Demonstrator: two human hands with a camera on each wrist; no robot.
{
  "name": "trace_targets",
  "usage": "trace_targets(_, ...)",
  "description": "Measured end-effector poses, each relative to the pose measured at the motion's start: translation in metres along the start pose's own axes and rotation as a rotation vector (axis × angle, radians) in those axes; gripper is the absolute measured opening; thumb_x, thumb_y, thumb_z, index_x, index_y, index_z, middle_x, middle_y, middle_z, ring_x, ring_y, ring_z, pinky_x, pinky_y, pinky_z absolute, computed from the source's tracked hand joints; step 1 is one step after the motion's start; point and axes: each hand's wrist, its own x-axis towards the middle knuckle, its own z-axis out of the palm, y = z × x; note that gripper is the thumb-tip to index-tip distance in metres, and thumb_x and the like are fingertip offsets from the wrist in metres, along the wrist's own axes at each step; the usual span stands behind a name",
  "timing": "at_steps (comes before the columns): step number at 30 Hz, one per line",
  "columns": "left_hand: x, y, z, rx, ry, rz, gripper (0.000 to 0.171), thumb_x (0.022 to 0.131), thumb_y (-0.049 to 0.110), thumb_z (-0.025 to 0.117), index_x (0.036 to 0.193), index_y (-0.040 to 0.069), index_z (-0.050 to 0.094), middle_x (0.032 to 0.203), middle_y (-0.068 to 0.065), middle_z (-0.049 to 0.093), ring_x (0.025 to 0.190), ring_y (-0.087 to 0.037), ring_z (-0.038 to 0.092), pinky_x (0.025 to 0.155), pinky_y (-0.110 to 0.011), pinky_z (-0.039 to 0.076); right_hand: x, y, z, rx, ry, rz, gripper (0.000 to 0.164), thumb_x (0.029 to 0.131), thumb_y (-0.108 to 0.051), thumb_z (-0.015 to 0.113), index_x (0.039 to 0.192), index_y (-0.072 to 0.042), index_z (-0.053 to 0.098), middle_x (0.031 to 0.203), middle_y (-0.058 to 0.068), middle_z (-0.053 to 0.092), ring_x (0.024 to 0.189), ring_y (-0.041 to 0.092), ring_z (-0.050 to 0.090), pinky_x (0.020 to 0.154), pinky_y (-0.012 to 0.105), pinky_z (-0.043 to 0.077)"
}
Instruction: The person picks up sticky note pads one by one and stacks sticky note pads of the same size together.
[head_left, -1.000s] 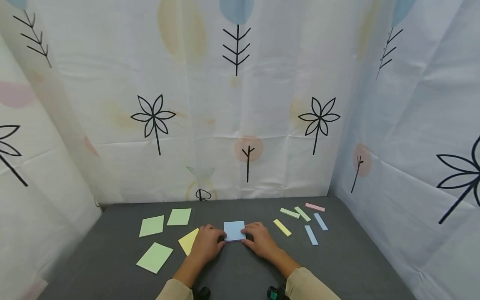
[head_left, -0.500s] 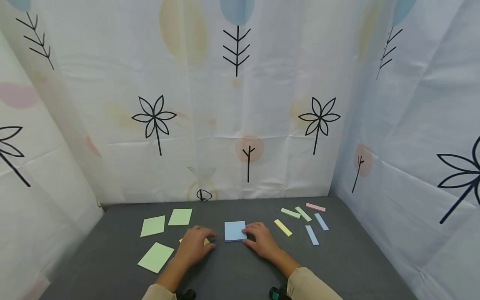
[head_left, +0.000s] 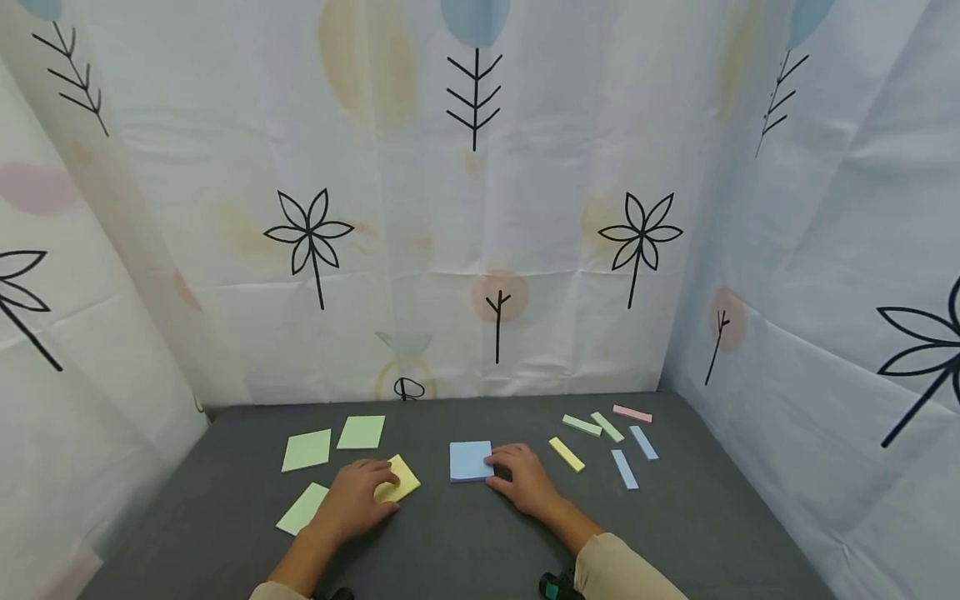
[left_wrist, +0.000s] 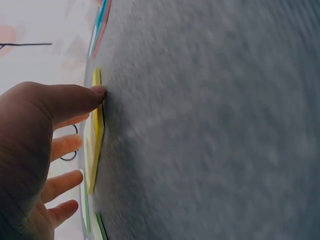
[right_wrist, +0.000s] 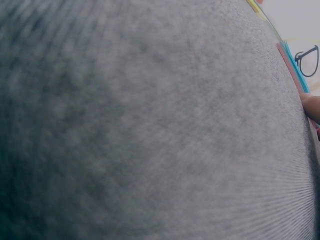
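Observation:
In the head view, a square blue sticky note pad (head_left: 470, 461) lies mid-table. The right wrist view shows a pink layer (right_wrist: 289, 64) under its blue one. My right hand (head_left: 522, 480) holds the pad by its right side, thumb at the near corner. Left of it, a square yellow sticky note pad (head_left: 403, 481) lies turned at an angle. My left hand (head_left: 354, 498) grips its left part, the thumb (left_wrist: 75, 102) against its edge, the other fingers spread beyond. That hand hides the pad's left part and some of a green sticky note pad (head_left: 302, 510).
Two more green square pads (head_left: 307, 450) lie at the back left. At the right are several narrow strips: yellow (head_left: 566, 454), green, pink (head_left: 632, 413) and blue (head_left: 624, 469). Patterned white curtains (head_left: 405, 208) stand around the grey table (head_left: 465, 550).
My left hand has let go of the blue pad's left side and moved left to the yellow pad, which now lies at a slightly different place and angle. The right hand stays put.

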Motion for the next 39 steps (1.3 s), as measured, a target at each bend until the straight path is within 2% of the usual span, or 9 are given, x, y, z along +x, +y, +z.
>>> trace_targets(5, -0.004, -0.0039, 0.0003, 0.013, -0.009, -0.004, 0.025, 0.069, 0.028, 0.082, 0.091, 0.019, 0.072, 0.105, -0.003, 0.069, 0.099, -0.028, 0.064, 0.081, -0.053, 0.047, -0.0007, 0.0, -0.0008, 0.007, -0.007, 0.007, 0.029, 0.083, -0.016, 0.077, 0.11, -0.006, 0.071, 0.115, 0.013, 0.066, 0.109, 0.032, 0.056, 0.091, 0.051, 0.043)
trace_targets(14, -0.0015, -0.0009, -0.0019, 0.053, -0.03, -0.027, 0.017, 0.072, 0.025, 0.077, 0.086, 0.019, 0.072, 0.098, 0.0, 0.07, 0.093, -0.025, 0.066, 0.076, -0.049, 0.048, -0.0002, -0.0006, 0.0006, 0.003, -0.018, 0.02, 0.029, 0.084, -0.017, 0.077, 0.11, -0.006, 0.071, 0.115, 0.012, 0.066, 0.109, 0.031, 0.056, 0.092, 0.05, 0.043)
trace_targets(20, -0.0024, -0.0012, -0.0031, -0.043, -0.012, -0.13, 0.017, 0.07, 0.024, 0.08, 0.085, 0.021, 0.072, 0.092, 0.003, 0.071, 0.091, -0.021, 0.067, 0.081, -0.043, 0.048, -0.0004, -0.0008, 0.0011, 0.012, -0.016, 0.031, 0.029, 0.083, -0.017, 0.077, 0.11, -0.007, 0.071, 0.115, 0.012, 0.066, 0.109, 0.031, 0.056, 0.092, 0.05, 0.042)
trace_targets(23, -0.0021, -0.0014, -0.0036, -0.075, -0.03, -0.191, 0.02, 0.071, 0.026, 0.083, 0.088, 0.022, 0.073, 0.092, 0.005, 0.071, 0.09, -0.021, 0.066, 0.081, -0.043, 0.048, -0.0007, -0.001, 0.0006, 0.016, -0.008, 0.027, 0.029, 0.083, -0.017, 0.077, 0.11, -0.006, 0.071, 0.115, 0.012, 0.066, 0.109, 0.031, 0.056, 0.092, 0.051, 0.042)
trace_targets(27, -0.0017, -0.0013, -0.0047, -0.1, -0.055, -0.238, 0.022, 0.071, 0.028, 0.084, 0.09, 0.022, 0.074, 0.094, 0.004, 0.071, 0.091, -0.022, 0.066, 0.082, -0.044, 0.048, -0.0004, -0.0009, -0.0002, 0.008, -0.01, 0.028, 0.029, 0.083, -0.017, 0.077, 0.11, -0.007, 0.072, 0.115, 0.012, 0.066, 0.109, 0.031, 0.056, 0.092, 0.051, 0.042)
trace_targets(30, -0.0022, -0.0019, -0.0051, -0.108, -0.053, -0.236, 0.023, 0.071, 0.028, 0.085, 0.09, 0.022, 0.074, 0.094, 0.004, 0.071, 0.091, -0.022, 0.066, 0.081, -0.044, 0.048, -0.0006, -0.0005, -0.0003, -0.001, -0.012, 0.032, 0.029, 0.083, -0.018, 0.077, 0.11, -0.007, 0.072, 0.115, 0.011, 0.066, 0.109, 0.031, 0.056, 0.092, 0.051, 0.042)
trace_targets(34, -0.0041, -0.0047, -0.0048, -0.122, -0.021, -0.183, 0.027, 0.068, 0.034, 0.086, 0.089, 0.023, 0.073, 0.093, 0.005, 0.07, 0.091, -0.021, 0.065, 0.081, -0.044, 0.047, -0.0008, -0.0001, -0.0002, -0.004, -0.017, 0.038, 0.029, 0.084, -0.019, 0.076, 0.11, -0.007, 0.072, 0.116, 0.011, 0.066, 0.11, 0.03, 0.056, 0.093, 0.051, 0.042)
trace_targets(37, -0.0059, -0.0072, -0.0046, -0.134, -0.008, -0.146, 0.031, 0.067, 0.042, 0.085, 0.089, 0.024, 0.072, 0.098, 0.004, 0.07, 0.095, -0.022, 0.064, 0.084, -0.049, 0.046, -0.0008, -0.0003, -0.0003, 0.001, -0.023, 0.042, 0.029, 0.084, -0.019, 0.076, 0.111, -0.007, 0.071, 0.117, 0.011, 0.066, 0.111, 0.031, 0.055, 0.093, 0.051, 0.042)
trace_targets(39, -0.0071, -0.0082, -0.0048, -0.125, -0.016, -0.145, 0.033, 0.069, 0.044, 0.084, 0.091, 0.023, 0.072, 0.103, 0.002, 0.07, 0.099, -0.025, 0.064, 0.085, -0.052, 0.045, -0.0009, -0.0004, -0.0006, 0.001, -0.025, 0.045, 0.029, 0.085, -0.018, 0.076, 0.111, -0.007, 0.071, 0.117, 0.011, 0.066, 0.111, 0.031, 0.055, 0.094, 0.051, 0.041)
